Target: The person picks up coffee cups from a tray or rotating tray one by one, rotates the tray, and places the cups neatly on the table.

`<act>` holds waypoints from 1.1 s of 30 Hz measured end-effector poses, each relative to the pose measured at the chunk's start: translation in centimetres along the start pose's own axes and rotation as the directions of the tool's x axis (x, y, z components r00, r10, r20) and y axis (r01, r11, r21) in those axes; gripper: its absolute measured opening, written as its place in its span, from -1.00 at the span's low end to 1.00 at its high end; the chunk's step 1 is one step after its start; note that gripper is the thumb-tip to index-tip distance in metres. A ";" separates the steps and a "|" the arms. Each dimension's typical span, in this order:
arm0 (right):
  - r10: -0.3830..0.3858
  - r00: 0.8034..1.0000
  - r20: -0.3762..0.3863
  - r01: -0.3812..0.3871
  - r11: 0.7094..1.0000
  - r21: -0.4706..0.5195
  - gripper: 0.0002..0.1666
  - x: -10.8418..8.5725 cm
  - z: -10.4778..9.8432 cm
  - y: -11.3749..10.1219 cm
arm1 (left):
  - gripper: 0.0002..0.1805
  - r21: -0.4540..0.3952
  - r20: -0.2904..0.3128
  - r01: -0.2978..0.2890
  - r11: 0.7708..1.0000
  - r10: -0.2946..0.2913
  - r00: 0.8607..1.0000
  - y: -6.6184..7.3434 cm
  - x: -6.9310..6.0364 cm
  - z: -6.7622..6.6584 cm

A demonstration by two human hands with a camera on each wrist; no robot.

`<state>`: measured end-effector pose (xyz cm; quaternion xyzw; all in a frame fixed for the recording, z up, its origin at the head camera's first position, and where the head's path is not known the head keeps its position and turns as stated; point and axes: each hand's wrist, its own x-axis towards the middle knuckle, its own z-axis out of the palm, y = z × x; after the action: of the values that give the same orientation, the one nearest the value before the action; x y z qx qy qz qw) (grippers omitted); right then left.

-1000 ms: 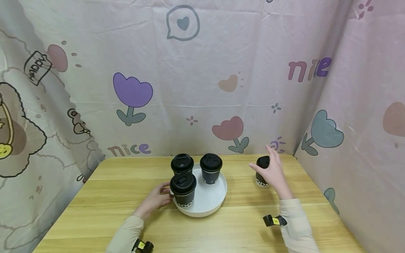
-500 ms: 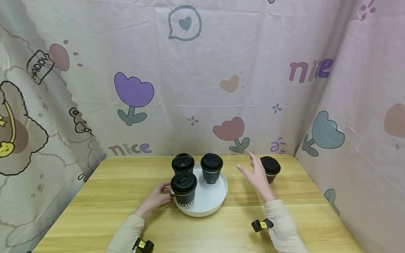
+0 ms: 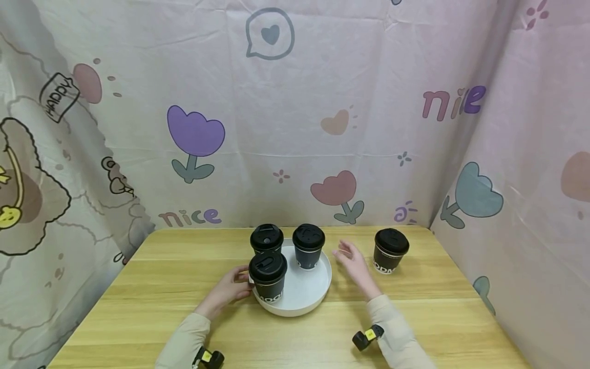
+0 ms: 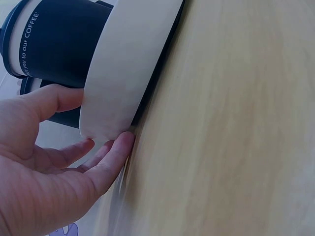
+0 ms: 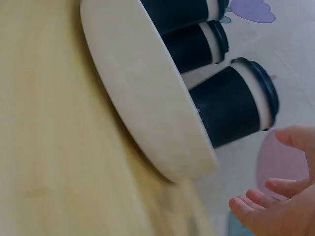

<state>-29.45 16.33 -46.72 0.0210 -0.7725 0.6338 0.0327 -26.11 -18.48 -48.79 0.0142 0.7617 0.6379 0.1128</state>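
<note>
A round white tray [image 3: 304,292] bears three black lidded paper coffee cups: a front cup [image 3: 268,279], a back-left cup [image 3: 266,238] and a back-right cup [image 3: 308,246]. At the tray's left side, my left hand [image 3: 229,287] grips the rim; in the left wrist view the thumb reaches over the tray wall [image 4: 123,73] and the fingers touch its outside. My right hand [image 3: 355,264] is off the tray's right side, fingers loosely bent and apart from it, holding nothing. Further right a fourth coffee cup [image 3: 390,251] stands upright on the table.
The light wooden table [image 3: 184,266] ends at a printed cloth backdrop [image 3: 276,128] behind it, with more cloth at both sides. Each wrist wears a small black camera, the right one [image 3: 367,336] hanging above the table.
My right hand has left the lone cup and moved left toward the tray, its fingers drawing closer together. The cup stays standing where it was. My left hand and the tray keep still.
</note>
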 end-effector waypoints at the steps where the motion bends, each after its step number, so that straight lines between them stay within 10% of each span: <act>1: 0.026 1.000 0.010 -0.026 0.999 0.038 -0.27 0.0 0.3 0.3 | -0.28 0.000 -0.003 0.002 1.000 -0.002 1.000 0.0 0.0 0.0; 8: 0.115 0.991 0.064 -0.126 0.970 0.208 -0.31 -0.2 1.8 1.9 | -0.32 0.000 0.006 0.008 1.000 -0.008 1.000 0.0 0.0 -0.1; 20: 0.094 0.994 0.059 -0.103 0.978 0.180 -0.34 -0.4 2.3 3.0 | -0.29 0.005 0.057 -0.008 1.000 0.008 0.998 0.0 0.1 -0.5; 33: 0.109 0.991 0.074 -0.122 0.973 0.194 -0.34 -0.2 2.3 3.1 | -0.24 0.303 0.024 -0.141 0.942 0.140 0.990 4.4 -2.7 -3.0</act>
<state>-29.50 14.72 -50.26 -0.0009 -0.7060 0.7076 -0.0307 -24.62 -21.04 -43.56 0.0862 0.8478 0.5194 0.0642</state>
